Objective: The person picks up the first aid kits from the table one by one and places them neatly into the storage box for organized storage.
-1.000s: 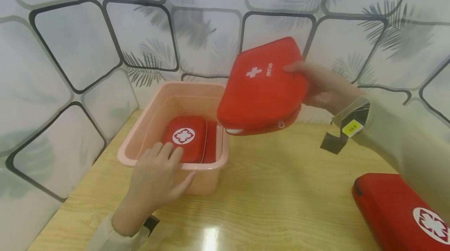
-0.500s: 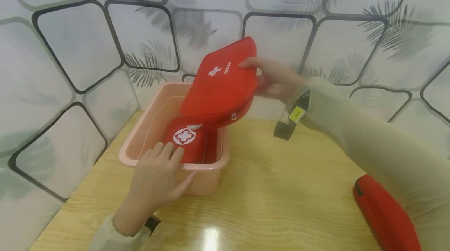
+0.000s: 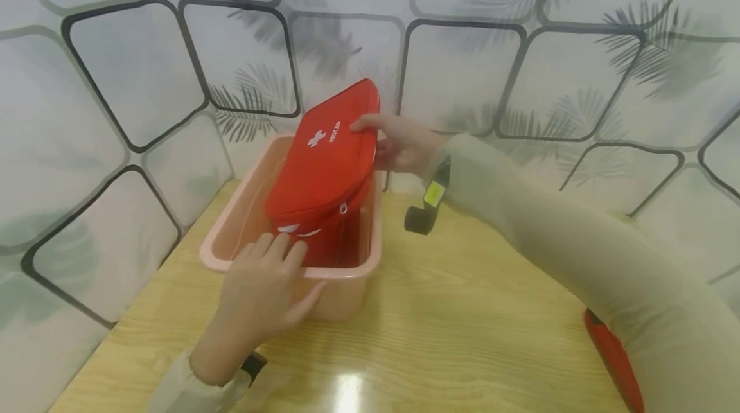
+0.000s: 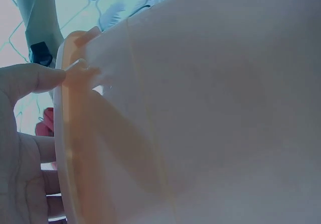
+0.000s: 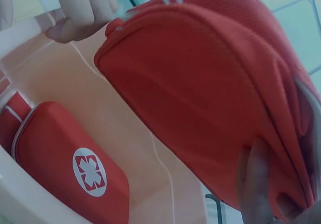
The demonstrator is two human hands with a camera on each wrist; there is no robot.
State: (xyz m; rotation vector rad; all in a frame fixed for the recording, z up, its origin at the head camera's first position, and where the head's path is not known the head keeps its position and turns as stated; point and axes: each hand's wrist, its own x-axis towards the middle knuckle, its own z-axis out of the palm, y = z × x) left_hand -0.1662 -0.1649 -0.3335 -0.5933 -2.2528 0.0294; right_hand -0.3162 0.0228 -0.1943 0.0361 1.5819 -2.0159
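Note:
My right hand [image 3: 407, 143] pinches the right edge of a red first aid bag [image 3: 326, 166], thumb on its printed face and fingers underneath. The bag is tilted above a peach plastic bin [image 3: 338, 273], partly within its opening. My left hand [image 3: 257, 297] grips the bin's near rim, fingers over the edge and thumb outside. The left wrist view shows the thumb [image 4: 37, 78] against that rim. Inside the bin lies a red first aid case [image 5: 65, 158] with a white round emblem, mostly hidden by the bag in the head view. Another red item stands beside it.
Another red case [image 3: 615, 358] lies on the wooden table [image 3: 462, 310] at the right, largely covered by my right sleeve. A patterned wall covering [image 3: 462, 79] rises close behind and to the left of the bin.
My right hand has carried the first aid bag leftward from beside the bin to over its opening, and slightly down. My left hand has stayed on the rim.

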